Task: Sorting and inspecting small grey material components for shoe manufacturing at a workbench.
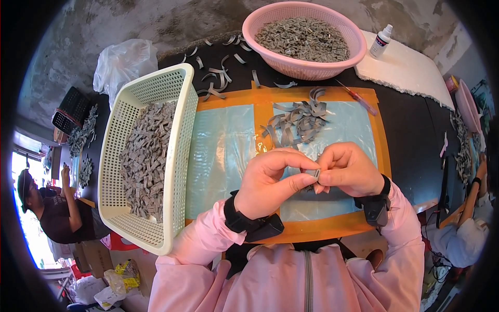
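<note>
Left hand point(273, 181) and right hand point(352, 169) both pinch small grey piece point(316, 173), likely for fine control; grey strips point(302, 118) heaped far side, seemingly within reach.

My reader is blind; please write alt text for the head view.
A person's left hand and right hand hold a small grey piece over a blue sheet. Grey strips lie on it; a cream basket stands left, a pink basket behind, both holding grey pieces.

The left hand point(269, 182) and right hand point(351, 170) pinch a small grey piece point(317, 173) above a blue sheet point(218, 158).
</note>
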`<act>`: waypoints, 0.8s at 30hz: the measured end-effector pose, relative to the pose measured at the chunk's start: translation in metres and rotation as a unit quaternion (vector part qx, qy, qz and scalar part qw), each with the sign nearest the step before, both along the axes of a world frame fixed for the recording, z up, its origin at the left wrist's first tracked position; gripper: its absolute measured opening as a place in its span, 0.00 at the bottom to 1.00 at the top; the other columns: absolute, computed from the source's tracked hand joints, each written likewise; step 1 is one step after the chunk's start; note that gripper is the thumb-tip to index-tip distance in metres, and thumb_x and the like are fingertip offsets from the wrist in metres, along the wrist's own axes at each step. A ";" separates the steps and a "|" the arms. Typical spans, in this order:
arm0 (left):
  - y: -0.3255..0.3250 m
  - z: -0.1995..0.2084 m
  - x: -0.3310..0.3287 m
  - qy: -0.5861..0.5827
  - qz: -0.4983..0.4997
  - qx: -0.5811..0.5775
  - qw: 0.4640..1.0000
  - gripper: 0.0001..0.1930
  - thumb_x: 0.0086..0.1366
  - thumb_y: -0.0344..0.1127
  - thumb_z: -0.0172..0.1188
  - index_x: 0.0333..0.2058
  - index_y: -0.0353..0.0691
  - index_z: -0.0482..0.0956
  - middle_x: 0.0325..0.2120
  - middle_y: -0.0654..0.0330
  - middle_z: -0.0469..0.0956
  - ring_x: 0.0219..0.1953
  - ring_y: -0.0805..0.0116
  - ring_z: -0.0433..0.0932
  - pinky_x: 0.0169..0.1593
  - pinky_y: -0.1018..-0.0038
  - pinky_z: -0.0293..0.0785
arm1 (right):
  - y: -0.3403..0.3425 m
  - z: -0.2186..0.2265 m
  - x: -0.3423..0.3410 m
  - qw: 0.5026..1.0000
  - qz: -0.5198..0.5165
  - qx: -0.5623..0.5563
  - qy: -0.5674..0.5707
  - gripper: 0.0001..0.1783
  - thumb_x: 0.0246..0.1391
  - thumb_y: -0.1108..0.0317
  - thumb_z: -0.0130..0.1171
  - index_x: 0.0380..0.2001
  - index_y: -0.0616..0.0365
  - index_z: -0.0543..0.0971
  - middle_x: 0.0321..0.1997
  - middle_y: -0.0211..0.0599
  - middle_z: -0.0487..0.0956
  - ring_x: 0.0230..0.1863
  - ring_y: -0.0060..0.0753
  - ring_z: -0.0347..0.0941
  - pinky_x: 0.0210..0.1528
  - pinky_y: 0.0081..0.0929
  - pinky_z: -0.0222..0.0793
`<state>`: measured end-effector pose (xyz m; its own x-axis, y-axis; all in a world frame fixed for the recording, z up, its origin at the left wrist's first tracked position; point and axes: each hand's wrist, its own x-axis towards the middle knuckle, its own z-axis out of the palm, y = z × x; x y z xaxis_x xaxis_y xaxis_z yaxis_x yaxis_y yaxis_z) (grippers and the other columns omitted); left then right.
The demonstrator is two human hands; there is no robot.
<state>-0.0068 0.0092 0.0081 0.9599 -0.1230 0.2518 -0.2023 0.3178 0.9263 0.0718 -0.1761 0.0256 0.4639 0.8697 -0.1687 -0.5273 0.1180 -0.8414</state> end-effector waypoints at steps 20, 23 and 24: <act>0.000 0.012 0.006 -0.169 0.203 0.300 0.916 0.11 0.42 0.23 0.63 0.28 0.37 0.78 0.25 0.57 0.76 0.29 0.63 0.74 0.34 0.73 0.68 | 0.012 -0.003 -0.016 0.978 -0.142 -0.047 -0.142 0.07 0.53 0.71 0.57 0.31 0.63 0.71 0.29 0.32 0.76 0.31 0.17 0.72 0.34 0.15 0.70; 0.001 0.012 0.008 -0.184 0.208 0.331 0.902 0.11 0.40 0.23 0.63 0.27 0.37 0.78 0.25 0.57 0.76 0.29 0.64 0.74 0.36 0.73 0.68 | 0.013 -0.003 -0.016 0.981 -0.138 -0.055 -0.129 0.08 0.54 0.69 0.57 0.32 0.63 0.71 0.30 0.31 0.75 0.31 0.17 0.72 0.34 0.15 0.70; 0.002 0.012 0.008 -0.199 0.208 0.343 0.894 0.11 0.40 0.23 0.63 0.27 0.37 0.78 0.24 0.58 0.76 0.29 0.63 0.74 0.35 0.72 0.68 | 0.013 -0.003 -0.016 0.981 -0.138 -0.055 -0.128 0.08 0.54 0.69 0.57 0.32 0.63 0.71 0.30 0.31 0.75 0.31 0.17 0.72 0.34 0.15 0.70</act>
<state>0.0014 0.0109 0.0201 0.8101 -0.0317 0.5855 -0.5272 -0.4763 0.7037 0.0558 -0.1633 0.0225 0.7181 0.6886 -0.1009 -0.2570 0.1277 -0.9579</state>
